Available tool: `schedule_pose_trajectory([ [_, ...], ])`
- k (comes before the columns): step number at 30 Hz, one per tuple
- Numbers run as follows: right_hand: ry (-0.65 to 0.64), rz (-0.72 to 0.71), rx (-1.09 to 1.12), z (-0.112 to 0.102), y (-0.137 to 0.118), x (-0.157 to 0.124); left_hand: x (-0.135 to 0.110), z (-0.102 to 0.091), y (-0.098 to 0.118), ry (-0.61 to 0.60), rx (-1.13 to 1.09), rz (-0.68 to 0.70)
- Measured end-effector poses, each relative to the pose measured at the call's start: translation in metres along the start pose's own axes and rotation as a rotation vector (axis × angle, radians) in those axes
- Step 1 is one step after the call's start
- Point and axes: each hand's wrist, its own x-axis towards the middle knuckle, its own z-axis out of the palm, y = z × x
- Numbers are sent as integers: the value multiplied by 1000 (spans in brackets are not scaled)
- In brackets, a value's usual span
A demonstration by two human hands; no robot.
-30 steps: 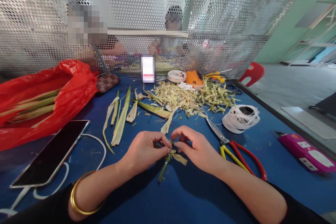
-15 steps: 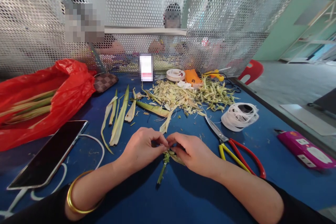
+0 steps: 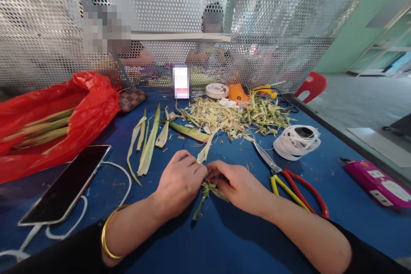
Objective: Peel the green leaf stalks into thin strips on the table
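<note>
My left hand and my right hand meet low over the blue table. Both pinch the top of a small green leaf piece, whose thin stem points down toward me. Its folded upper part is mostly hidden between my fingertips. A gold bangle sits on my left wrist. A pale leaf strip lies just beyond my fingers.
Red-and-yellow-handled scissors lie to the right, beside a coil of white cord and a pink device. A heap of leaf trimmings sits further back. Long leaves, a phone on a cable and a red bag of stalks lie left. People sit behind the perforated screen.
My two hands have closed together over the leaf piece, and its folded yellowish tip, visible a second ago, is now covered by my fingers.
</note>
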Motion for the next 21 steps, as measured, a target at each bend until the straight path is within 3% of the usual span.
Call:
schedule_pose_trajectory([
  [4, 24, 45, 59, 2, 0, 2, -1, 1, 0, 21, 24, 1],
  [8, 35, 126, 184, 4, 3, 5, -1, 1, 0, 115, -50, -4],
  [12, 106, 98, 104, 3, 7, 6, 0, 3, 1, 223, -161, -41],
  [16, 153, 91, -21, 0, 9, 6, 1, 2, 0, 189, -259, -102],
  [21, 170, 89, -21, -1, 6, 5, 2, 2, -2, 191, -305, -160],
])
